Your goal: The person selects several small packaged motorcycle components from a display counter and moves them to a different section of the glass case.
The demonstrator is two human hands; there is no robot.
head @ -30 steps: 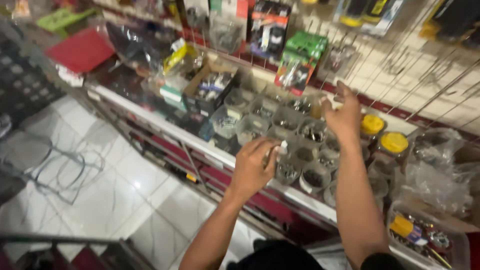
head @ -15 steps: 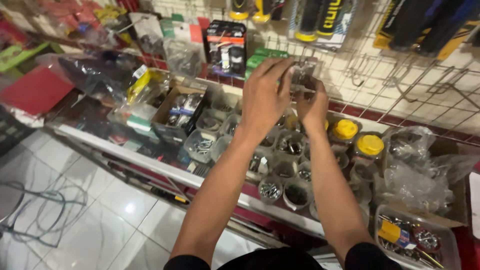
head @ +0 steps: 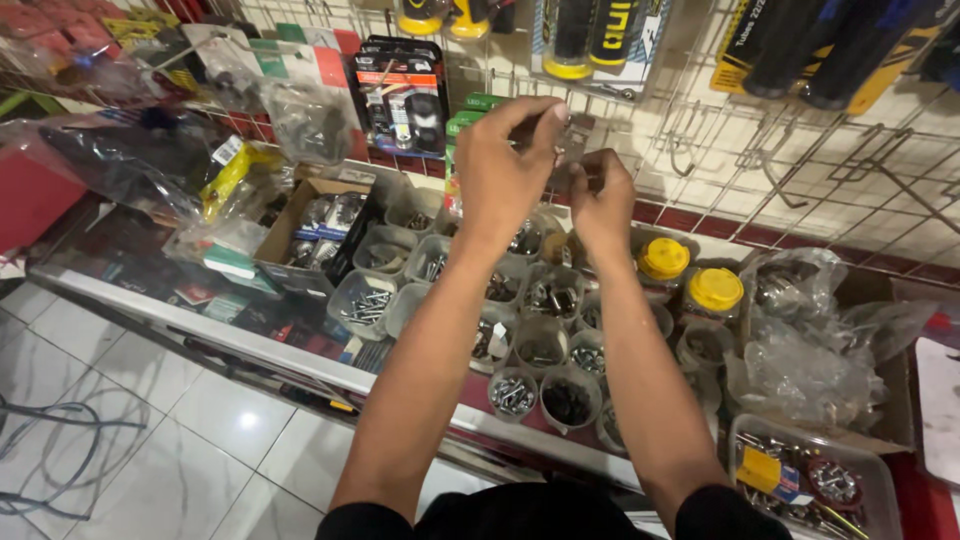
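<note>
Whatever the left hand (head: 503, 170) and right hand (head: 598, 200) pinch between them is blurred and mostly covered by the fingers. The hanging black grips (head: 830, 45) at far right are cut off by the top edge. The clear tray (head: 812, 482) at near right runs past the bottom edge. Contents of the small cups (head: 513, 393) are too small to tell apart.

Counter (head: 250, 345) crowded with screw cups (head: 513, 392)

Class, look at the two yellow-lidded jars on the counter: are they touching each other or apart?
Apart. The head view shows the left yellow-lidded jar and the right yellow-lidded jar side by side, with a dark strip of gap visible between their lids.
</note>
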